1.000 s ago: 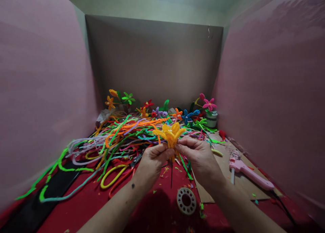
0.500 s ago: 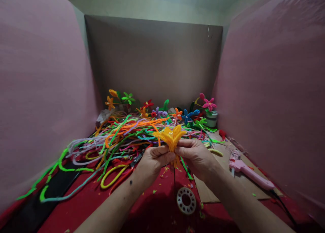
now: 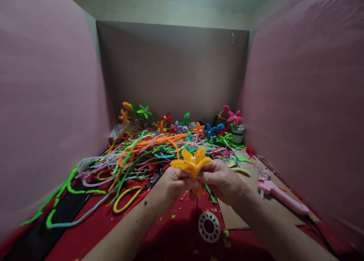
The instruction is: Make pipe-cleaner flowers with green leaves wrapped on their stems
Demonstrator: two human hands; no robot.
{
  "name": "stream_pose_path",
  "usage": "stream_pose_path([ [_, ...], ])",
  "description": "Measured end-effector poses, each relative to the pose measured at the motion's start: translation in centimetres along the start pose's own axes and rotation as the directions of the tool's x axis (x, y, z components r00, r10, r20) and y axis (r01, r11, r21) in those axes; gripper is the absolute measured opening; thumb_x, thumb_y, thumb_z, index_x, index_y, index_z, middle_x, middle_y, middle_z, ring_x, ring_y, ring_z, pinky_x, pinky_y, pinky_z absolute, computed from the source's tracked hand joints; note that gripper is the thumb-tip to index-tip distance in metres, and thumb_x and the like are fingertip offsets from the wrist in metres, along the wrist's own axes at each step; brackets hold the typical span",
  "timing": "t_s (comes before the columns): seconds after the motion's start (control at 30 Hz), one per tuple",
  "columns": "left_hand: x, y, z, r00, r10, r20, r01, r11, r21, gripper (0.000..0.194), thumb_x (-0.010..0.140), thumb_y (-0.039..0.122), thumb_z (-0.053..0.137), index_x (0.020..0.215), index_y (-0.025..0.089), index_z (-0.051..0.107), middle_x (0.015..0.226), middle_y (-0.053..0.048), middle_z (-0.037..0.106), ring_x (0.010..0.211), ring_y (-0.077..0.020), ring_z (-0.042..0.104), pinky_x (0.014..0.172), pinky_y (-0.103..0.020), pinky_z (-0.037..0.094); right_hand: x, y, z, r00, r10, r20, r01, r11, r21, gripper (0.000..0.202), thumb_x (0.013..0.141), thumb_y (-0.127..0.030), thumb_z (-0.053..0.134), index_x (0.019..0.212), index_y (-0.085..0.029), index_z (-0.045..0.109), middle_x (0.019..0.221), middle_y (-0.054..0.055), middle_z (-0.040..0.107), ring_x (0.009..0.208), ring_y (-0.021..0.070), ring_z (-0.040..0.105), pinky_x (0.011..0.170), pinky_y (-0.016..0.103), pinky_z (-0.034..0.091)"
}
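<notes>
The left hand [image 3: 174,185] and right hand [image 3: 223,177] pinch the fuzzy yellow flower [image 3: 193,163] near its base, its splayed petals giving it, I'd say, a formed look

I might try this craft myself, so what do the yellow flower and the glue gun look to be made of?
The yellow flower looks like fuzzy pipe cleaner, matte, judging by its fluffy petals. The glue gun has a smooth pink body, probably plastic.

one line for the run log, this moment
left hand: pinching yellow fuzzy flower | right hand: pinching same flower | pink plastic glue gun: lying on flat brown cardboard
</notes>
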State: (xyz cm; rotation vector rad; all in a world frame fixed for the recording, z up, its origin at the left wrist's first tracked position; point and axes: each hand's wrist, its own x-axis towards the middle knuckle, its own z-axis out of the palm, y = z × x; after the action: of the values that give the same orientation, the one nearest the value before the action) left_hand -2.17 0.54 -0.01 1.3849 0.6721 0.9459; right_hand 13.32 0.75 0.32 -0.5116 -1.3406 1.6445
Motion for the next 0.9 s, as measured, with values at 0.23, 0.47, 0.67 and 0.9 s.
stream_pose_path([
  [0.23,0.1,-0.3,-0.7,0.998,-0.029,0.05,0.032,0.997,-0.064,0.021,0.065,0.033,0.069,0.065,0.012,0.067,0.058,-0.002,0.058,0.051,-0.0105,0.047,0.052,-0.023,0.036,0.1,0.4,0.0,0.999,-0.052,-0.017,0.051,0.997,-0.051,0.025,0.069,-0.022,0.069,0.094,-0.021,0.072,0.097,0.005,0.067,0.094,0.0184,0.056,0.089,0.035,0.04],
  [0.47,0.0,-0.2,-0.8,1.0,0.006,0.006,-0.006,0.996,-0.089,0.028,0.064,0.039,0.071,0.065,0.011,0.068,0.057,-0.001,0.054,0.055,-0.0099,0.041,0.055,-0.024,0.03,0.6,-1.0,0.4,0.999,0.043,0.011,-0.044,0.996,0.074,0.024,0.06,-0.017,0.073,0.084,-0.018,0.074,0.079,0.003,0.07,0.075,0.014,0.06,0.08,0.03,0.042],
  [0.67,0.0,-0.3,-0.9,1.0,-0.012,0.022,0.014,0.997,-0.074,0.027,0.064,0.038,0.071,0.061,0.011,0.066,0.054,0.0,0.053,0.051,-0.0086,0.038,0.053,-0.023,0.027,0.8,-0.7,0.2,0.997,0.074,-0.022,-0.07,0.987,0.146,0.017,0.053,-0.015,0.076,0.07,-0.016,0.074,0.065,0.001,0.068,0.062,0.0111,0.056,0.067,0.025,0.043],
  [0.9,0.1,-0.9,-1.1,0.994,-0.097,0.059,0.099,0.995,-0.023,0.028,0.064,0.039,0.07,0.059,0.011,0.065,0.053,-0.001,0.057,0.049,-0.0098,0.043,0.052,-0.023,0.031,0.8,0.8,-0.4,0.999,0.021,-0.041,-0.018,0.998,0.055,0.021,0.056,-0.013,0.073,0.077,-0.017,0.075,0.069,0.001,0.067,0.066,0.0132,0.056,0.068,0.027,0.044],
])
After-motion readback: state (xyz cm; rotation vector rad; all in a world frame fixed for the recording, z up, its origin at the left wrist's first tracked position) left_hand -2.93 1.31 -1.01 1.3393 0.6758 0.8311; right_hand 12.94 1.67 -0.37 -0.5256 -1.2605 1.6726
